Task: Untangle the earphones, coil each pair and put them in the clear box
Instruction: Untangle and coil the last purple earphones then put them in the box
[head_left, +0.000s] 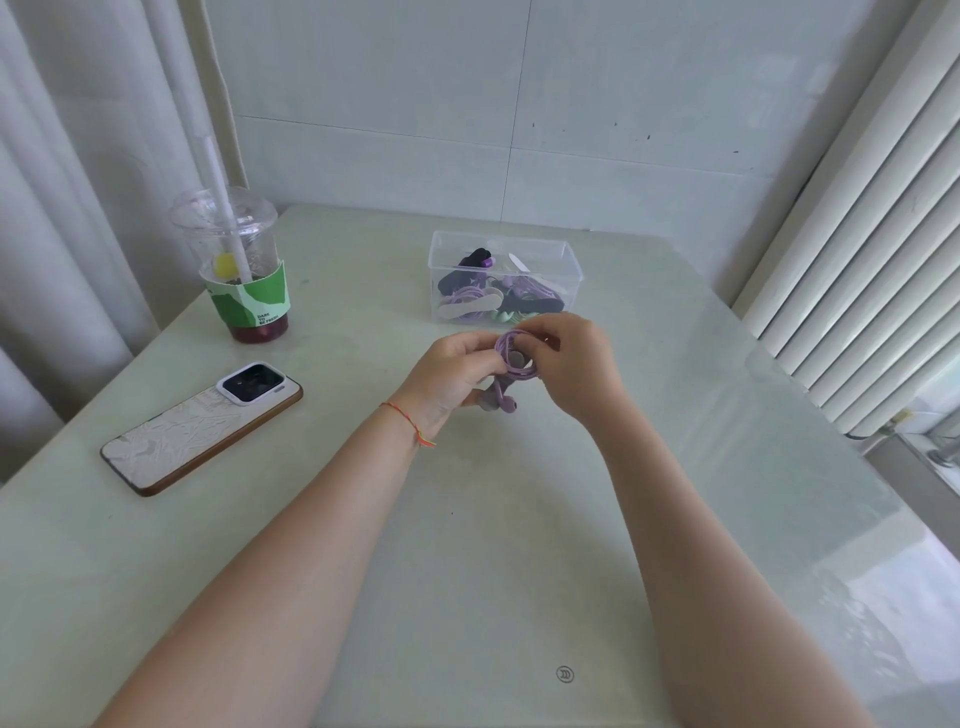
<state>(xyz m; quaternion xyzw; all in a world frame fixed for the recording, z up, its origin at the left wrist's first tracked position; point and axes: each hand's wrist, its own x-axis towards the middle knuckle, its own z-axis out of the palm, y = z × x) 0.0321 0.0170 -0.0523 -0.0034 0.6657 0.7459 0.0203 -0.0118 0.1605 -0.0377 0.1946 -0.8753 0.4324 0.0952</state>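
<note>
Both hands (511, 371) around half-hidden purple earphones (511, 358)

A home tabletop by a window

A pale table (467, 571) stands against a tiled wall (571, 104), curtains (62, 208) at one side, blinds (857, 260) at the other; a takeaway drink (244, 270) and phone (202, 428) lie about.

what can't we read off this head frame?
- Lilac earphones: the left hand and right hand cover part of the coil, so whether it is finished is unclear.
- Clear box: contents overlap; the number of pairs is unreadable.
- Cup: sleeve print too small.
- Phone: lies back up, screen hidden.
</note>
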